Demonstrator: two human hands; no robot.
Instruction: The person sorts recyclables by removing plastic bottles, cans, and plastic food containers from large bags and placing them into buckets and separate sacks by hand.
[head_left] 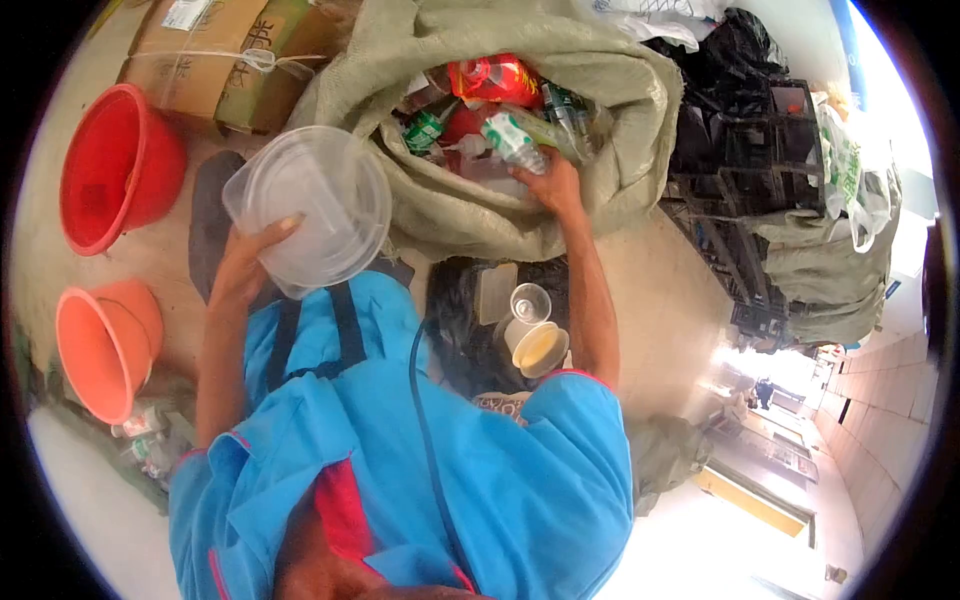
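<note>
As we look down past the blue shirt, we see our left hand closed on the edge of the translucent plastic containers, thumb on top, held up just beside the woven sack. They look light and thin-walled, springy rather than stiff, and probably slick; a rim pinched between thumb and fingers should serve us better than a squeeze across the middle, which could dent or crack them.

Our right hand reaches into the sack's open mouth, fingers partly curled at one end of a clear bottle with a green-and-white label. We cannot tell whether it grips or only touches it. The bottle lies tilted among others, near a red-labelled bottle. We judge it light, smooth and easily crushed, best held around its body with gentle pressure.
</note>
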